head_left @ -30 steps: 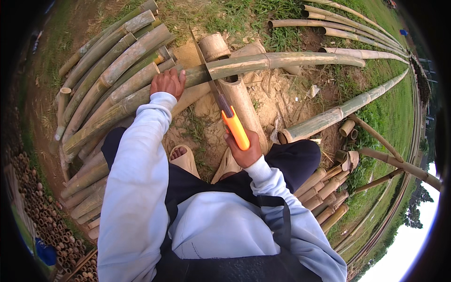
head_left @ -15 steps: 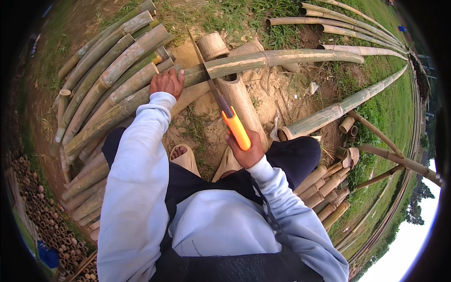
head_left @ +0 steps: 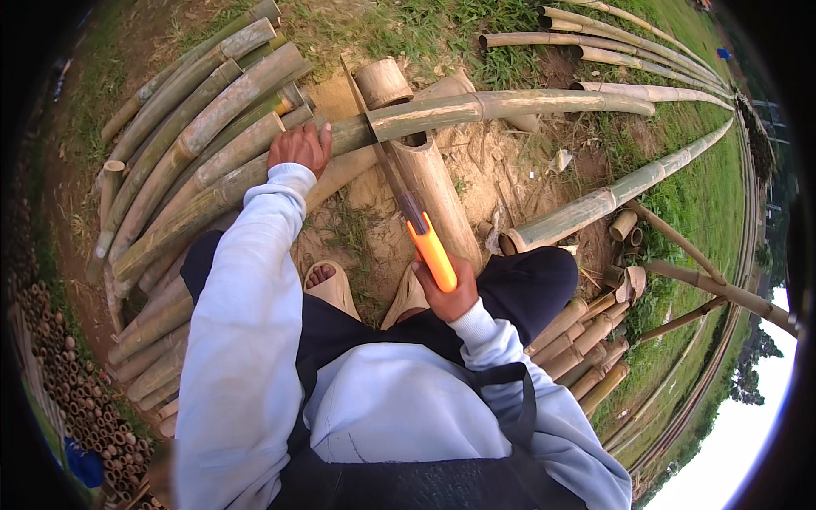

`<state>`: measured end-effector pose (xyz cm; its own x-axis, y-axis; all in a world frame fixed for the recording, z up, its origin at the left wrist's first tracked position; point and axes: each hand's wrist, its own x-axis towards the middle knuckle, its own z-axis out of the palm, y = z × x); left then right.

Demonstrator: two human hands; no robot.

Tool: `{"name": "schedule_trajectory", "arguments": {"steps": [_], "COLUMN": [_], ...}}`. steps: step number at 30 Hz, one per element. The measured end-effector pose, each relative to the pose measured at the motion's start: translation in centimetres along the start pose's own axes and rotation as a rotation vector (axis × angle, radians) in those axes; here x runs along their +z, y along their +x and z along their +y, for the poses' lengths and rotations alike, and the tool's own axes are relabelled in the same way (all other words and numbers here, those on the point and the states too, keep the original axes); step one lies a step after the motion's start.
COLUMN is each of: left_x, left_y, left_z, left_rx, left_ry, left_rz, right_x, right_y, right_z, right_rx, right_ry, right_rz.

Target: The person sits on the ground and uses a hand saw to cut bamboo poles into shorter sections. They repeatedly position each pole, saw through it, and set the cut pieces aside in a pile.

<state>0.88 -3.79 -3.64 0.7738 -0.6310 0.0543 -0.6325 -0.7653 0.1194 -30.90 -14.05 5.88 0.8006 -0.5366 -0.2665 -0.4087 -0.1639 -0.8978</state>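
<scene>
Far, left of centre, left hand (head_left: 300, 149) rests on bamboo pole (head_left: 450, 110) spanning left to right, fingers bent, grip unclear; right hand (head_left: 446, 287) nearer, fingers wrapped around orange-handled saw (head_left: 397, 178) lying across pole.

Patchy grass (head_left: 459, 30) under bright sky (head_left: 722, 459)
</scene>
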Motion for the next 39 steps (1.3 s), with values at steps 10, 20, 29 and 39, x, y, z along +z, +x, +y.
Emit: {"name": "schedule_trajectory", "arguments": {"steps": [10, 20, 29, 39], "left_x": [-0.6, 0.2, 1.0, -1.5], "left_y": [0.1, 0.8, -0.1, 0.9], "left_z": [-0.4, 0.1, -0.6, 0.2], "left_rx": [-0.010, 0.050, 0.027, 0.033], "left_ry": [-0.020, -0.012, 0.018, 0.007], "left_rz": [-0.034, 0.060, 0.089, 0.031], "right_x": [-2.4, 3.9, -3.4, 1.5], "right_y": [-8.1, 6.8, -8.2, 1.9], "right_z": [-1.4, 1.0, -1.9, 0.5], "right_rx": [0.012, -0.103, 0.001, -0.062], "right_ry": [0.014, -0.067, -0.074, -0.001], "right_rz": [0.011, 0.066, -0.011, 0.049]}}
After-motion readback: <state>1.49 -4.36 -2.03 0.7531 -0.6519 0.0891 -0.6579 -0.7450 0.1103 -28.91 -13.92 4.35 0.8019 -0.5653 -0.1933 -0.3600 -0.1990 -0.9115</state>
